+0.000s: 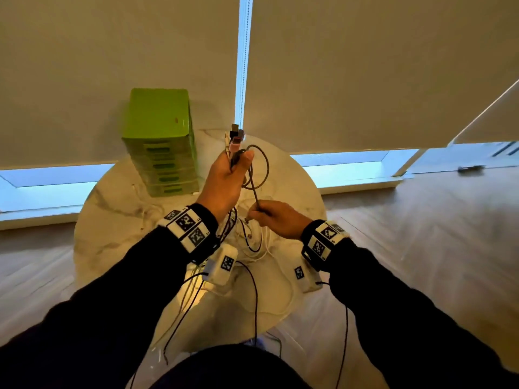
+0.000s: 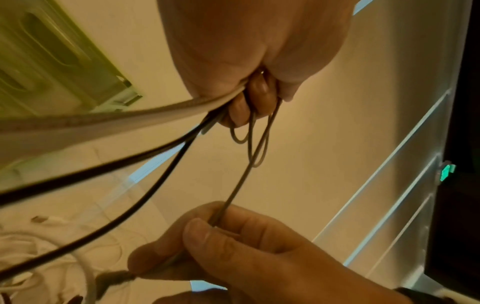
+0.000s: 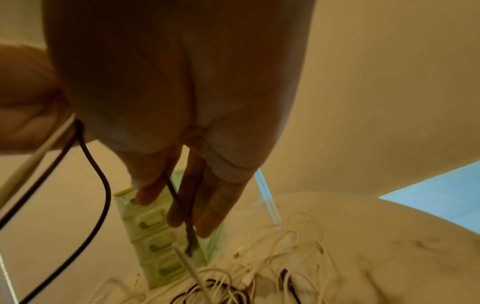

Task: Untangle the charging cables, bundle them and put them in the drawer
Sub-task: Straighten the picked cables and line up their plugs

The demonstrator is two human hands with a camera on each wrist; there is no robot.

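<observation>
Gripping bunched cable plugs [image 1: 235, 138] in my left hand [image 1: 224, 181], frame centre, my right hand [image 1: 276, 219] pinches a dark cable [image 1: 254, 189] below.

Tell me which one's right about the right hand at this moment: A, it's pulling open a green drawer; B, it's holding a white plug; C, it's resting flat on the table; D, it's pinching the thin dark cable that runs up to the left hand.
D: the right hand pinches the thin dark cable, which runs up to the left hand gripping several connectors.
</observation>
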